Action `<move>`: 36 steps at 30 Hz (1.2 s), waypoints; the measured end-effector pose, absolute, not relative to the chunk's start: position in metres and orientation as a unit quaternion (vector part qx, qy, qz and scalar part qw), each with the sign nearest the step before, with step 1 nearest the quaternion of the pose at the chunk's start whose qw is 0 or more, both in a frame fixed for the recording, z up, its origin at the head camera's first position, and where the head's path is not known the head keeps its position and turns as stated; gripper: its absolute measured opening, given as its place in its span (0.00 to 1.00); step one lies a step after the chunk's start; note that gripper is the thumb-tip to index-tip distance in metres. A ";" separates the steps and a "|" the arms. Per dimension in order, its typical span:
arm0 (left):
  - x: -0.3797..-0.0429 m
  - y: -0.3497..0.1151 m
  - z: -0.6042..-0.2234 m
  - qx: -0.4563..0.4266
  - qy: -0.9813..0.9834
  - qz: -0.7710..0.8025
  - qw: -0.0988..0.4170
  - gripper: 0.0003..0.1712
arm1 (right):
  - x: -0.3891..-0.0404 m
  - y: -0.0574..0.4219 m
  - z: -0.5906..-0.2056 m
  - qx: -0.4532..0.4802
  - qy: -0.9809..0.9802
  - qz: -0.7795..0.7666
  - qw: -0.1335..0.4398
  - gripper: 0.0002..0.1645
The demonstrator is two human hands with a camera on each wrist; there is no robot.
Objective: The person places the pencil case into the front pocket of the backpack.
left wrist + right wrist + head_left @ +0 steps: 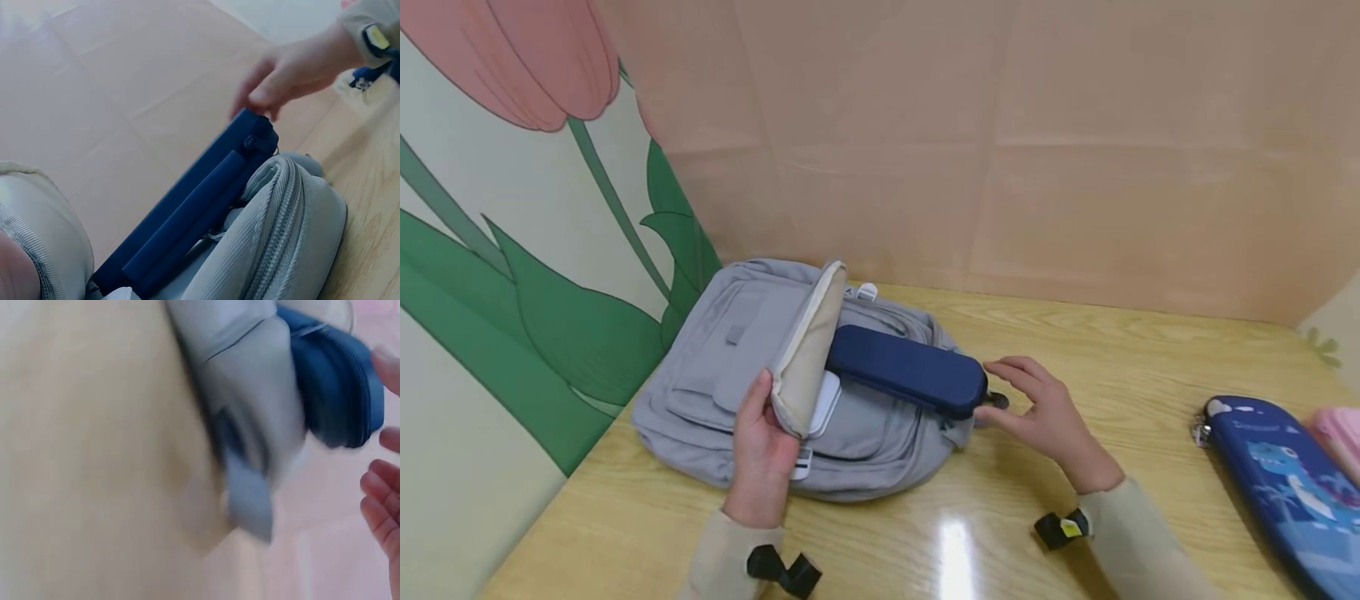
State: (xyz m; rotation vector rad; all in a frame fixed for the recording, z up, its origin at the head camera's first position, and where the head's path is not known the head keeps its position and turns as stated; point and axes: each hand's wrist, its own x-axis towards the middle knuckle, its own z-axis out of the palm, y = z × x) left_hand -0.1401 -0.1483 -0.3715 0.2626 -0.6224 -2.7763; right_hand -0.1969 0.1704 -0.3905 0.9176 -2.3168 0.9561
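A grey backpack (700, 358) lies on the table with its front flap (811, 354) folded back, showing the cream lining. My left hand (764, 454) holds the flap's edge between thumb and fingers. A dark blue zipped pencil case (910, 371) lies slanted across the bag, its left end hidden behind the flap. Beside its right end is my right hand (1048, 417), thumb and fingers spread; in the right wrist view the fingers (378, 484) look apart from the case (331, 381). A white flat object (825, 406) shows under the flap.
On the right of the wooden table (880, 550) lies a blue dinosaur-print case (1285, 483), with a pink item (1339, 437) beside it. A pinkish-brown sheet (1000, 150) hangs behind the table, and a tulip-painted wall (512, 250) stands at left.
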 end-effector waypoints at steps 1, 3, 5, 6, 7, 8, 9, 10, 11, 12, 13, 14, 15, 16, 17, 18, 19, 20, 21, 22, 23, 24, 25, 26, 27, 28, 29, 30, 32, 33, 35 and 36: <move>-0.140 -0.148 -0.372 0.089 -0.215 -0.962 0.142 0.09 | -0.194 0.174 -0.394 0.325 -0.840 0.361 0.241 0.34; -0.139 -0.148 -0.372 0.084 -0.217 -0.962 0.141 0.09 | -0.190 0.179 -0.399 0.304 -0.837 0.382 0.246 0.34; -0.138 -0.148 -0.372 0.082 -0.219 -0.962 0.139 0.08 | -0.187 0.180 -0.402 0.289 -0.837 0.396 0.243 0.34; -0.138 -0.148 -0.373 0.082 -0.218 -0.962 0.139 0.08 | -0.186 0.179 -0.402 0.282 -0.839 0.399 0.240 0.34; -0.139 -0.148 -0.372 0.082 -0.219 -0.962 0.139 0.08 | -0.185 0.177 -0.401 0.277 -0.841 0.398 0.238 0.34; -0.139 -0.148 -0.373 0.081 -0.220 -0.962 0.139 0.08 | -0.185 0.175 -0.401 0.273 -0.844 0.398 0.235 0.34; -0.140 -0.148 -0.372 0.084 -0.221 -0.962 0.139 0.08 | -0.186 0.172 -0.400 0.274 -0.844 0.399 0.231 0.34; -0.140 -0.148 -0.372 0.086 -0.221 -0.961 0.139 0.08 | -0.186 0.169 -0.398 0.274 -0.846 0.398 0.226 0.34; -0.140 -0.148 -0.372 0.088 -0.220 -0.961 0.139 0.08 | -0.188 0.166 -0.396 0.274 -0.848 0.397 0.221 0.33; -0.140 -0.147 -0.372 0.090 -0.219 -0.961 0.140 0.09 | -0.190 0.163 -0.395 0.275 -0.849 0.398 0.214 0.33; -0.140 -0.147 -0.372 0.093 -0.219 -0.961 0.139 0.10 | -0.192 0.160 -0.393 0.274 -0.851 0.398 0.204 0.32; -0.141 -0.147 -0.372 0.096 -0.217 -0.961 0.139 0.10 | -0.194 0.157 -0.392 0.272 -0.853 0.401 0.193 0.32; -0.141 -0.147 -0.372 0.099 -0.216 -0.961 0.139 0.11 | -0.196 0.154 -0.390 0.269 -0.855 0.404 0.181 0.31; -0.141 -0.147 -0.372 0.102 -0.215 -0.961 0.139 0.11 | -0.199 0.151 -0.389 0.264 -0.858 0.407 0.170 0.31; -0.140 -0.147 -0.372 0.100 -0.216 -0.961 0.139 0.11 | -0.201 0.149 -0.388 0.258 -0.860 0.412 0.155 0.30; -0.140 -0.147 -0.371 0.099 -0.213 -0.962 0.138 0.11 | -0.204 0.147 -0.386 0.251 -0.861 0.418 0.142 0.30; -0.140 -0.147 -0.371 0.100 -0.213 -0.962 0.138 0.10 | -0.206 0.145 -0.384 0.245 -0.863 0.421 0.132 0.30; -0.139 -0.148 -0.371 0.102 -0.212 -0.962 0.139 0.10 | -0.209 0.143 -0.383 0.241 -0.864 0.425 0.122 0.30; -0.139 -0.148 -0.370 0.103 -0.212 -0.962 0.140 0.09 | -0.211 0.141 -0.381 0.238 -0.865 0.428 0.114 0.30; -0.139 -0.148 -0.370 0.104 -0.210 -0.962 0.139 0.09 | -0.212 0.139 -0.380 0.237 -0.864 0.431 0.107 0.30; -0.139 -0.149 -0.370 0.105 -0.208 -0.963 0.139 0.09 | -0.214 0.136 -0.378 0.238 -0.863 0.433 0.100 0.30; -0.139 -0.150 -0.369 0.105 -0.205 -0.963 0.137 0.10 | -0.215 0.134 -0.377 0.239 -0.864 0.433 0.095 0.30; -0.139 -0.150 -0.369 0.107 -0.206 -0.963 0.137 0.11 | -0.216 0.131 -0.376 0.239 -0.865 0.432 0.089 0.30; -0.139 -0.151 -0.368 0.105 -0.205 -0.964 0.134 0.11 | -0.218 0.128 -0.374 0.238 -0.866 0.433 0.083 0.30; -0.139 -0.152 -0.368 0.102 -0.202 -0.965 0.131 0.13 | -0.219 0.124 -0.373 0.235 -0.868 0.431 0.076 0.31; -0.139 -0.152 -0.368 0.097 -0.201 -0.966 0.128 0.14 | -0.220 0.121 -0.372 0.233 -0.870 0.428 0.070 0.31; -0.139 -0.153 -0.367 0.091 -0.202 -0.967 0.125 0.14 | -0.221 0.117 -0.371 0.228 -0.874 0.425 0.063 0.32; -0.139 -0.153 -0.367 0.088 -0.201 -0.968 0.122 0.15 | -0.222 0.113 -0.370 0.224 -0.878 0.420 0.054 0.32; -0.139 -0.153 -0.368 0.086 -0.200 -0.969 0.120 0.14 | -0.224 0.106 -0.367 0.216 -0.885 0.411 0.036 0.33; -0.138 -0.153 -0.368 0.086 -0.200 -0.969 0.118 0.13 | -0.225 0.102 -0.365 0.212 -0.890 0.403 0.027 0.33; -0.138 -0.153 -0.369 0.087 -0.199 -0.969 0.118 0.11 | -0.226 0.093 -0.361 0.207 -0.896 0.393 0.008 0.34; -0.138 -0.153 -0.370 0.089 -0.197 -0.969 0.118 0.10 | -0.227 0.088 -0.360 0.207 -0.899 0.387 0.001 0.34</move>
